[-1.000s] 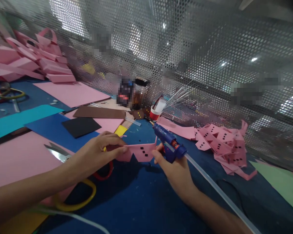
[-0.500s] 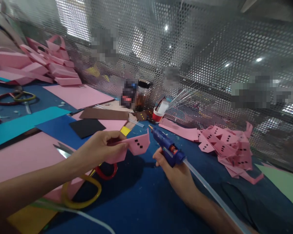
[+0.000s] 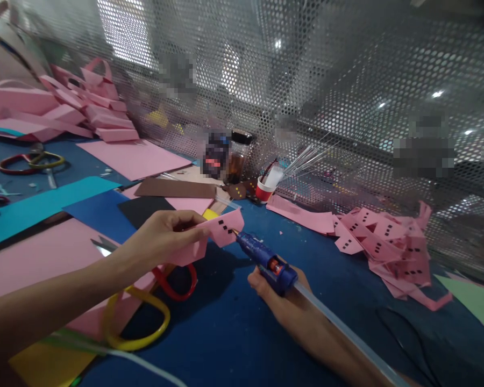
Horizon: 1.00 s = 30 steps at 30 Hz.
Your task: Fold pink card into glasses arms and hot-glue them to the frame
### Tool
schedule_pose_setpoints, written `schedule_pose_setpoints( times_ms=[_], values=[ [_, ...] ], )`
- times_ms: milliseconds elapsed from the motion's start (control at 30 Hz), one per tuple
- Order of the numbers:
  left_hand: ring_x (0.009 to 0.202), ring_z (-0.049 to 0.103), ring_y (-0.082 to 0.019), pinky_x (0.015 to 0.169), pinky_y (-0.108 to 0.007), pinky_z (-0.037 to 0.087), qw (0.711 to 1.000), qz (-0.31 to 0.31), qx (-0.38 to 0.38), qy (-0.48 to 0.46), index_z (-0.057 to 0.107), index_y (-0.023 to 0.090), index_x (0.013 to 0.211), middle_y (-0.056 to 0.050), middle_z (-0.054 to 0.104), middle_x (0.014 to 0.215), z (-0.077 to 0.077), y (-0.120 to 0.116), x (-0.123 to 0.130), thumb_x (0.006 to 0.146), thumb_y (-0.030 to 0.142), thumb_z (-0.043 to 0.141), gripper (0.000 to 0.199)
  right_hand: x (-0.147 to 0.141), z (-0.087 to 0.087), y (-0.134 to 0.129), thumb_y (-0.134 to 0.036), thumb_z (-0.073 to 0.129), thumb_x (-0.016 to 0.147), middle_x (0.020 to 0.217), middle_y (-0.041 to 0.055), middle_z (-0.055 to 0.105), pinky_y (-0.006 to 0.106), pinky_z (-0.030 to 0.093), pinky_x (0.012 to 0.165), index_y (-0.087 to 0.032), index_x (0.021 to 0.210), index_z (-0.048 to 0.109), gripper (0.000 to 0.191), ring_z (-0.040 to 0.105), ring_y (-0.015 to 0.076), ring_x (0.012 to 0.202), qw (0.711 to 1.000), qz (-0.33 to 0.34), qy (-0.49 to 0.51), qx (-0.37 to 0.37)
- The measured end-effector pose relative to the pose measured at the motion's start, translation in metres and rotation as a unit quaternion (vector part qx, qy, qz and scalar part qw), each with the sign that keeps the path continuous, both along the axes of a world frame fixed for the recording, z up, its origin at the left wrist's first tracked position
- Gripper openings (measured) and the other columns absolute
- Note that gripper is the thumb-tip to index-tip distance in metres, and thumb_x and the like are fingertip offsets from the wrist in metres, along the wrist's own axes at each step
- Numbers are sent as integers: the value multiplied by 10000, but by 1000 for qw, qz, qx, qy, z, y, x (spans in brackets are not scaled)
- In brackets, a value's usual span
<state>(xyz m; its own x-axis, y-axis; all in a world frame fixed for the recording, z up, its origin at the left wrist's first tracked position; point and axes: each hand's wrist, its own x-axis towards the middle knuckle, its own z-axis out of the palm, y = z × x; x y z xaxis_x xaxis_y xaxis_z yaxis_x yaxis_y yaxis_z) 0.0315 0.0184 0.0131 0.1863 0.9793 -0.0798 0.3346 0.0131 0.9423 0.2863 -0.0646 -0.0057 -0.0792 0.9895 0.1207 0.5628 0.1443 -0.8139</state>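
Pinched in my left hand (image 3: 169,234) is a folded pink paper piece (image 3: 229,217) with three small black squares on its face. My right hand (image 3: 280,298) is wrapped round a blue hot glue gun (image 3: 262,260), with a long clear glue stick (image 3: 339,322) running out of its back. The gun's tip is at the right part of the pink piece, close to the black squares; whether it touches I cannot tell. Below my left hand lie scissors with one yellow and one red handle loop (image 3: 139,341), their blades partly hidden by my forearm.
To the right is a heap of pink pieces with black squares (image 3: 399,247). Pink strips (image 3: 100,115) are piled at the far left. A red and white cup (image 3: 265,189) and a jar (image 3: 237,158) stand by the perforated metal screen (image 3: 347,80). Coloured sheets (image 3: 48,207) cover the left side.
The glue gun has moved down and left, bringing its tip to the pink piece. My left hand still holds the piece, now turned slightly.
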Motion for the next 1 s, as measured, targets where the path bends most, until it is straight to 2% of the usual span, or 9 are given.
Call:
schedule_pose_setpoints(
  times_ms=[200,500,700,800,900,1000],
  values=[
    [522,474,-104,438,-189,293,1000,-4,4,-11,728,163,845,-6,650,638,-6,5,-2,698,521,757,388,-1,0,-2,-596,615,921,679,-1,585,269,514,542,-251,765,620,379,588,173,623,1000,-12,-3,0],
    [553,464,-101,476,-188,292,999,-34,-10,-3,726,155,882,10,623,649,-1,1,-2,706,533,786,422,-3,3,-1,-572,597,932,649,-15,552,247,484,545,-230,765,625,382,552,149,601,1000,-4,-18,11],
    [532,412,-85,477,-201,256,999,-38,-5,2,685,145,806,9,614,637,-4,5,-5,705,535,785,415,-3,2,0,-554,605,931,640,-22,537,236,446,527,-213,805,654,367,511,131,577,1000,11,-11,-1],
    [564,437,-94,497,-208,250,999,-46,3,16,714,137,868,-5,639,686,-5,5,-5,729,551,771,440,-2,-1,1,-555,610,930,659,-16,552,238,462,540,-216,797,647,367,532,136,596,1000,7,-3,8],
    [570,446,-95,506,-206,257,999,-39,-22,7,743,131,951,0,641,703,-2,3,-5,708,538,793,477,-2,-3,1,-564,613,931,661,-13,560,242,464,538,-219,814,655,367,536,139,594,1000,11,-7,7],
    [554,420,-82,506,-201,248,998,-35,-42,-7,749,129,949,18,617,678,3,0,-4,719,503,805,443,-2,-2,-1,-575,605,937,661,-13,560,245,468,543,-221,807,655,380,540,141,596,1000,11,-8,8]
  ],
)
